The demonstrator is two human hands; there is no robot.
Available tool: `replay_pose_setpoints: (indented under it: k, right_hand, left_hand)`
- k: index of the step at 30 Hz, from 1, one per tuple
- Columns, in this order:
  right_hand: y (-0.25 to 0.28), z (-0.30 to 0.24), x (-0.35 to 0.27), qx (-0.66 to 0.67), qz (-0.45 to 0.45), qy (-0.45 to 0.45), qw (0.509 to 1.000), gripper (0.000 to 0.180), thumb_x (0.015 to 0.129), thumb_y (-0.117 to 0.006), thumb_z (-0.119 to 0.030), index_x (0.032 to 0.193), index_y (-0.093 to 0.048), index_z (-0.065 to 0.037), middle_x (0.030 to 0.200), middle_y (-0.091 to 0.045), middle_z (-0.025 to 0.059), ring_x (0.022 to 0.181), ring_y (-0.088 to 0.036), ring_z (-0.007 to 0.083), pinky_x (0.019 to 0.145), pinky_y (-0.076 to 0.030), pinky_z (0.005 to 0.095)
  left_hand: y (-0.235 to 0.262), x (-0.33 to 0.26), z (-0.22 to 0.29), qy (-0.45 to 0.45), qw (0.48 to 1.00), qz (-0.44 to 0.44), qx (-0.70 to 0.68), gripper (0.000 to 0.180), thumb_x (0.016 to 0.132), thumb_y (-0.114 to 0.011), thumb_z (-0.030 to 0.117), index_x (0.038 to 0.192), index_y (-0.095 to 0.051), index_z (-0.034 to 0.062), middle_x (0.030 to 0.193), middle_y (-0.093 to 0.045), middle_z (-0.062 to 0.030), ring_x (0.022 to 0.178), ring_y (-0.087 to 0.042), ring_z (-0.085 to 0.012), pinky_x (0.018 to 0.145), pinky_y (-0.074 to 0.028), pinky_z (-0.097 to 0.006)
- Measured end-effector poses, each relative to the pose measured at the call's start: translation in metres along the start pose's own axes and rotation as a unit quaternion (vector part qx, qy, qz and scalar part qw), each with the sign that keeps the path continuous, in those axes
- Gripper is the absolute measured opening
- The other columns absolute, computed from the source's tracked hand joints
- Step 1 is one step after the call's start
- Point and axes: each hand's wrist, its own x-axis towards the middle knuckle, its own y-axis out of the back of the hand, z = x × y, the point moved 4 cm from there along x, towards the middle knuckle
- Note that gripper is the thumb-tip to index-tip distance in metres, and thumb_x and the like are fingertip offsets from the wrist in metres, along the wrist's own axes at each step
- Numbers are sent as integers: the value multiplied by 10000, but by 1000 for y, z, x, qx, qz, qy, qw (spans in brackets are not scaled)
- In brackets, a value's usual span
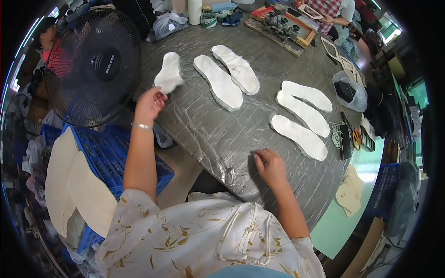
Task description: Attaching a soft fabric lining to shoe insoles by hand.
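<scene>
At the table's left side my left hand (pixel 150 104) pinches the near end of a short white fleecy insole piece (pixel 168 70). My right hand (pixel 271 167) rests near the table's front edge, its fingers loosely curled and slightly apart, with nothing visible in them. Beyond it to the right, three white insoles lie close together, the nearest insole (pixel 299 136) below the middle insole (pixel 303 112) and the far insole (pixel 308 95). In the centre, a furry-edged insole (pixel 218 83) lies beside another fluffy insole (pixel 238 69).
A black fan (pixel 95 67) stands left, above a blue crate (pixel 99 153) with large cream sheets (pixel 69 180). Scissors (pixel 356 138), cord (pixel 337 135) and a plastic bag (pixel 350 90) line the right edge. Another person (pixel 329 16) works at the far right, near a framed metal fixture (pixel 282 28).
</scene>
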Motion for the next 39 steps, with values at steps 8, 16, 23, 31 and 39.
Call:
replay_pose_setpoints:
  k: [8, 16, 23, 31, 39]
  right_hand:
    - [-36, -13, 4, 321, -96, -175, 926, 326, 922, -694, -248, 1010, -708, 66, 816, -706, 61, 744, -619, 100, 683, -499, 255]
    - [-8, 32, -46, 336, -63, -310, 887, 250, 895, -694, -225, 938, -704, 21, 794, -685, 41, 704, -638, 111, 648, -509, 238]
    - [117, 141, -153, 217, -111, -295, 924, 213, 869, -667, -164, 712, -631, -26, 642, -594, 17, 604, -536, 93, 584, -413, 247]
    - [216, 195, -180, 6, -286, -341, 896, 352, 788, -699, -274, 674, -656, 56, 583, -638, 111, 479, -590, 172, 478, -475, 294]
    - [201, 124, -83, 3, -148, -218, 965, 206, 913, -635, -157, 935, -628, 47, 725, -617, 57, 646, -568, 119, 613, -463, 260]
  left_hand:
    - [-97, -174, -172, 128, 986, -66, -88, 108, 935, -625, 100, 1006, -568, 43, 952, -667, -103, 886, -686, -223, 732, -549, -323]
    - [-157, -240, -227, 255, 947, -191, -29, 281, 939, -655, 187, 1145, -585, 10, 1051, -666, -108, 943, -682, -209, 773, -554, -316]
    - [-130, -282, -154, -73, 918, -291, 260, 271, 871, -718, 101, 1114, -635, 13, 975, -662, -38, 801, -640, -97, 665, -502, -228]
    - [13, -368, 2, -366, 631, 98, 677, 447, 711, -821, 180, 1100, -636, 59, 1072, -612, -144, 1030, -574, -336, 897, -466, -416]
    - [115, -392, 30, -261, 580, 226, 738, 178, 768, -759, 130, 907, -706, 33, 902, -696, -134, 822, -676, -324, 730, -527, -356]
